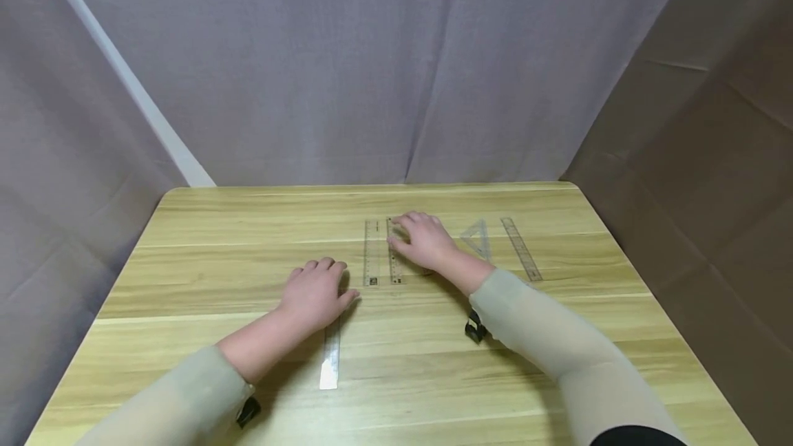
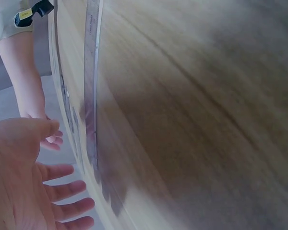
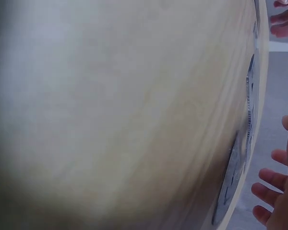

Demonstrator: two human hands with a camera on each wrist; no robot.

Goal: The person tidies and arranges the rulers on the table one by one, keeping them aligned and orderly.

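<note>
My left hand (image 1: 314, 292) lies flat with straight fingers on the near end of a clear ruler (image 1: 330, 362) that runs toward me on the wooden table (image 1: 217, 260). The left wrist view shows that hand (image 2: 43, 191) with spread fingers beside a clear ruler (image 2: 91, 96). My right hand (image 1: 423, 239) rests fingers-down on one of two clear rulers lying side by side (image 1: 394, 268), the other ruler (image 1: 371, 253) just to its left. In the right wrist view the right hand's fingers (image 3: 273, 189) hover by the blurred rulers (image 3: 235, 177).
A clear triangular set square (image 1: 476, 236) and another clear ruler (image 1: 522, 249) lie right of my right hand. Grey cloth walls close off the back and left, brown cloth (image 1: 712, 191) the right. Black wrist-camera straps (image 1: 475, 328) sit under each sleeve.
</note>
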